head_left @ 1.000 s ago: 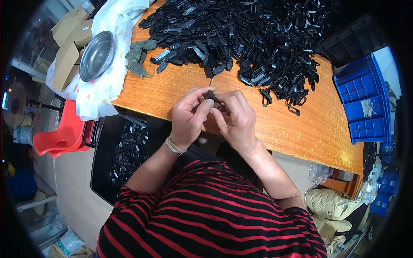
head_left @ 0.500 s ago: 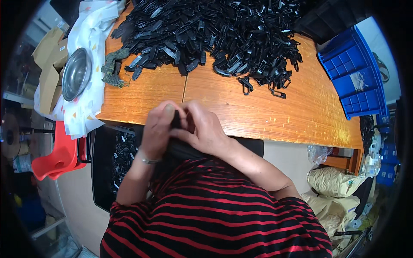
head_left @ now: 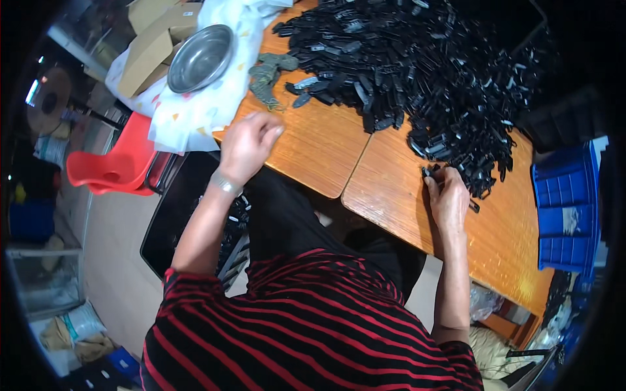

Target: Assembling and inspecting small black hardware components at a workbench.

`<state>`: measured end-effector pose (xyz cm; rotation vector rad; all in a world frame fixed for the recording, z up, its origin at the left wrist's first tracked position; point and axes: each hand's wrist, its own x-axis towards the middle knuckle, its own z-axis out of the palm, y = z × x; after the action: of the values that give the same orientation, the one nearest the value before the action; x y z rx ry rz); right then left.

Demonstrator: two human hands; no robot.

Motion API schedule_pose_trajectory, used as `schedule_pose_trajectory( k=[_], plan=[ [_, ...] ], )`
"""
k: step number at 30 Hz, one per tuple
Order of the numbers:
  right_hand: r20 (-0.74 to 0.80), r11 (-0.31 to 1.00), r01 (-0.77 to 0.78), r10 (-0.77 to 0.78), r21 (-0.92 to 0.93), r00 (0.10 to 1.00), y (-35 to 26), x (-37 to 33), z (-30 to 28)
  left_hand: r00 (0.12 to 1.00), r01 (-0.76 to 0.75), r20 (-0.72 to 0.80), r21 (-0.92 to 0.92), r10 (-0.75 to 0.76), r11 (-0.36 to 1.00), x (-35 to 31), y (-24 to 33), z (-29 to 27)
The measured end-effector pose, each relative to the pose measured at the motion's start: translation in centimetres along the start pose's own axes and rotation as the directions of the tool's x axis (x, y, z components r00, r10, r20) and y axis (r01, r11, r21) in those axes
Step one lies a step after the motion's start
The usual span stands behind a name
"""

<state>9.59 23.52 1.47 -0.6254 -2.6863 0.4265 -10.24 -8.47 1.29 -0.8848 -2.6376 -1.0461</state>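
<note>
A large heap of small black plastic pieces (head_left: pixel 391 65) covers the far part of the wooden table (head_left: pixel 313 143). At the near edge of that heap, my right hand (head_left: pixel 450 199) is closed in a pinch on a black plastic piece (head_left: pixel 428 171), mostly covered by the fingers. My left hand (head_left: pixel 248 146), with a metal band (head_left: pixel 225 183) at its wrist, hovers over the table's near left edge. Its fingers are curled in; whatever they may hold is hidden. Just beyond it lies a greenish-grey knitted glove or cloth (head_left: pixel 267 78).
A steel bowl (head_left: pixel 201 60) rests on white patterned sheeting (head_left: pixel 195 124) at left, beside an open cardboard box (head_left: pixel 153 52). A black tub (head_left: pixel 176 215) with more pieces stands left of my legs. A red chair (head_left: pixel 124 159) is further left; a blue crate (head_left: pixel 567 208) is at right.
My hands were together over my lap and have parted. The left moved up and left; the right reached across to the heap's edge. The view has turned.
</note>
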Motion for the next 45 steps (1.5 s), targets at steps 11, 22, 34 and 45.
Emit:
schedule_pose_trajectory(
  k=[11, 22, 34, 45],
  plan=[
    [-0.004, 0.954, 0.291, -0.291, 0.065, 0.957, -2.8, 0.9, 2.7, 0.997, 0.005, -0.07, 0.331, 0.019, 0.944, 6.0, -0.9, 5.8],
    [-0.023, 0.94, 0.261, -0.262, 0.221, 0.965, -4.2, 3.1, 1.0, 0.987, -0.149, -0.047, 0.102, 0.155, 0.984, 3.2, 1.1, 6.2],
    [0.229, 0.993, 0.114, -0.115, 0.019, 0.967, -3.1, 2.6, 0.6, 0.974, -0.198, 0.094, -0.093, 0.207, 0.976, 1.8, 4.0, 7.2],
    [-0.037, 0.95, 0.077, -0.069, 0.301, 0.997, -3.9, 2.8, -0.6, 0.953, 0.257, 0.301, -0.745, -0.035, 0.616, 1.1, 5.5, 8.7]
  ],
)
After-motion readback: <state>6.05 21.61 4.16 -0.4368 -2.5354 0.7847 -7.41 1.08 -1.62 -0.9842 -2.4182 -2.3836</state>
